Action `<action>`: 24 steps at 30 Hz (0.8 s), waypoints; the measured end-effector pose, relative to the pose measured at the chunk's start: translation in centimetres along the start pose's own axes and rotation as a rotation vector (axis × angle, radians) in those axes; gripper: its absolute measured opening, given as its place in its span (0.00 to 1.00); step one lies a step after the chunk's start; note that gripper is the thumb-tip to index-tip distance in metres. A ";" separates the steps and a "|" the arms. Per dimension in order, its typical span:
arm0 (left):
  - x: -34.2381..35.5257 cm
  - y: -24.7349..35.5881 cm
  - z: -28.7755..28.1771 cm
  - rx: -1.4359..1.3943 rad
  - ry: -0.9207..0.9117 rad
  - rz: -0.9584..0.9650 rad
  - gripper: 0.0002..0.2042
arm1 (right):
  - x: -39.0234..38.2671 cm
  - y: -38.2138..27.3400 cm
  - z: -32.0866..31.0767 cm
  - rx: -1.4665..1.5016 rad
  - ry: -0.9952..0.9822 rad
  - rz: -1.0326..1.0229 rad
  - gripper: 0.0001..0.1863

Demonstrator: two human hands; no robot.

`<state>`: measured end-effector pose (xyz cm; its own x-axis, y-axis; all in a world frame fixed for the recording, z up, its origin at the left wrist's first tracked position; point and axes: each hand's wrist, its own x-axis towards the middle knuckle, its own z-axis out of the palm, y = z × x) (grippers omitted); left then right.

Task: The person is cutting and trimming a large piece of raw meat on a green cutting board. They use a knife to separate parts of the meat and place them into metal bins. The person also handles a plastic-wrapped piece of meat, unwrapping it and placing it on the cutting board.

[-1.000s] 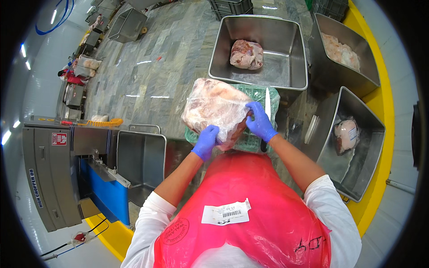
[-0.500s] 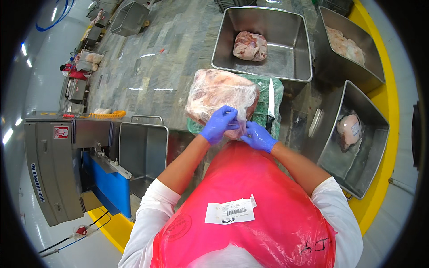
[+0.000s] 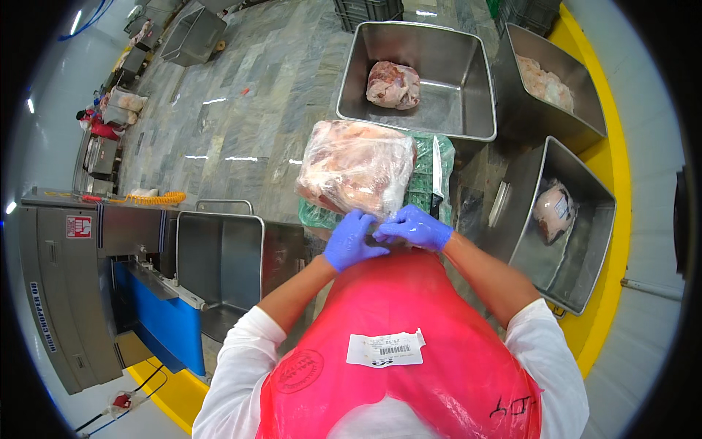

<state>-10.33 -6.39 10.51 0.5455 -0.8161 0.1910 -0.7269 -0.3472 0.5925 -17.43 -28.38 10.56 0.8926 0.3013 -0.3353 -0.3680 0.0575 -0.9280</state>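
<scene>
A large block of frozen-looking meat in clear plastic wrap [image 3: 355, 164] lies in front of me on a green plastic-lined crate [image 3: 420, 183]. My left hand [image 3: 352, 243], in a blue glove, has its fingers curled at the near edge of the wrap, the thumb lying toward the right hand. Close beside it, my right hand [image 3: 417, 227], gloved alike, pinches the gathered wrap at the block's near right corner. Right of the block, a knife [image 3: 436, 170] rests on the green plastic, blade pointing away and black handle toward me.
Beyond the block stands a steel tub [image 3: 468, 110] holding a meat piece [image 3: 393, 85]. Two more steel tubs with meat, one far [image 3: 578, 121] and one near [image 3: 585, 252], line the right. At left are an empty steel tub [image 3: 219, 256] and a machine with a blue panel [image 3: 161, 314].
Both hands have come slightly nearer to me along the wrap's near edge, and the left hand has lowered off the block's face. The view has shifted a little; the knife stays put.
</scene>
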 end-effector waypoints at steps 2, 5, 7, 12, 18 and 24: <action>0.3 -0.5 2.5 0.097 0.054 -0.102 0.25 | -0.6 0.0 0.2 0.062 0.053 0.041 0.15; 1.7 0.2 5.3 0.074 0.089 -0.049 0.11 | -3.2 0.5 -0.7 0.209 0.125 0.081 0.15; 2.8 0.9 6.3 0.035 0.010 -0.013 0.05 | -4.4 2.4 -2.3 0.412 0.166 0.109 0.16; 1.3 -1.1 9.4 -0.094 -0.143 0.108 0.05 | -5.8 3.4 -2.1 0.253 0.187 0.277 0.18; 0.3 -1.5 3.5 -0.481 -0.234 -0.260 0.13 | -4.5 3.3 -1.9 -0.107 0.391 0.096 0.20; 3.5 0.3 -1.7 -0.663 0.018 -0.435 0.15 | -2.8 2.9 -0.1 -1.035 0.647 -0.404 0.38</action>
<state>-7.95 -8.53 12.67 0.7347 -0.6603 -0.1555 -0.0499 -0.2812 0.9583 -20.94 -29.13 8.79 0.9634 -0.0952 0.2507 0.0698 -0.8137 -0.5771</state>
